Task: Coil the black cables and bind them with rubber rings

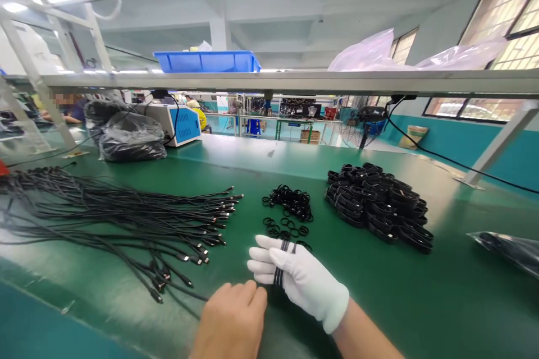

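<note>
My bare left hand [233, 314] is closed round a black cable [185, 290], which runs leftward out of the fist. Beside it, my right hand [303, 275] wears a white glove, its fingers stretched out to the left. Several black rubber bands [278, 277] are looped round the gloved fingers. Just beyond that hand lie loose black bands [286, 224] and a small heap of them [292, 201]. Many black cables [168, 207] with metal plug ends are spread across the left of the bench, their plugs pointing right.
A pile of coiled black cables [379, 205] sits on the green bench [404, 303] to the right, with a plastic bag [509, 249] farther out. At the back left stand a blue-and-white machine [185, 123] and a bagged bundle [132, 137]. The overhead shelf [295, 81] carries a blue tray [206, 61].
</note>
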Motion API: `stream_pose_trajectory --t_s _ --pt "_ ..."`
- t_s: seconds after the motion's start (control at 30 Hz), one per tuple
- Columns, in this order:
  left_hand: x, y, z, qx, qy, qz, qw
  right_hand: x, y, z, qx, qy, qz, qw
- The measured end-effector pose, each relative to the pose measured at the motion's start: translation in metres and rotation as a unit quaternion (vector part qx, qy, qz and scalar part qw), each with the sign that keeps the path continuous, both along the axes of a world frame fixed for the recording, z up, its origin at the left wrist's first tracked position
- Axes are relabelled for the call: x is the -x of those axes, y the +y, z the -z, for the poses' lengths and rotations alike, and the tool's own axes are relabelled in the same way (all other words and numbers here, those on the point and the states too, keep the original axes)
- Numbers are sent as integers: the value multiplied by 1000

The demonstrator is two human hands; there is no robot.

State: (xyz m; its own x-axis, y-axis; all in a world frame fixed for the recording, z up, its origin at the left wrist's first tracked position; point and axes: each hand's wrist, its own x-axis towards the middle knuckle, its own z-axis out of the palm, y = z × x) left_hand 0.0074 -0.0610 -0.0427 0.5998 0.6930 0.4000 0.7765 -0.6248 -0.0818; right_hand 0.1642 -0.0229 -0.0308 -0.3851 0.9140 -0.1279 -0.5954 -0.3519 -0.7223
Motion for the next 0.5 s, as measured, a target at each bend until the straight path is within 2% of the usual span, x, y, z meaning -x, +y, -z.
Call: stream_pose_trajectory --t_s 0.1,0.2,0.27,0.33,0.4,0.47,0.5 --pt "2 5 -26 31 5 25 999 4 -6 1 -16 -38 -77 996" --pt "16 19 -58 148 -3 40 988 7 -13 5 -47 -16 -221 974" --pt "25 29 -72 241 -49 51 968 9 -16 11 -40 12 -288 957" --pt "29 38 -75 346 -126 54 928 11 -19 21 -27 29 -325 945" --pt "29 43 -67 435 -206 50 875 14 -20 29 -32 41 -341 939" --pt "25 45 -52 461 -275 42 843 17 -20 32 -37 55 -333 941" --pt "23 45 -44 447 -302 39 841 18 -20 30 -43 65 -324 943"
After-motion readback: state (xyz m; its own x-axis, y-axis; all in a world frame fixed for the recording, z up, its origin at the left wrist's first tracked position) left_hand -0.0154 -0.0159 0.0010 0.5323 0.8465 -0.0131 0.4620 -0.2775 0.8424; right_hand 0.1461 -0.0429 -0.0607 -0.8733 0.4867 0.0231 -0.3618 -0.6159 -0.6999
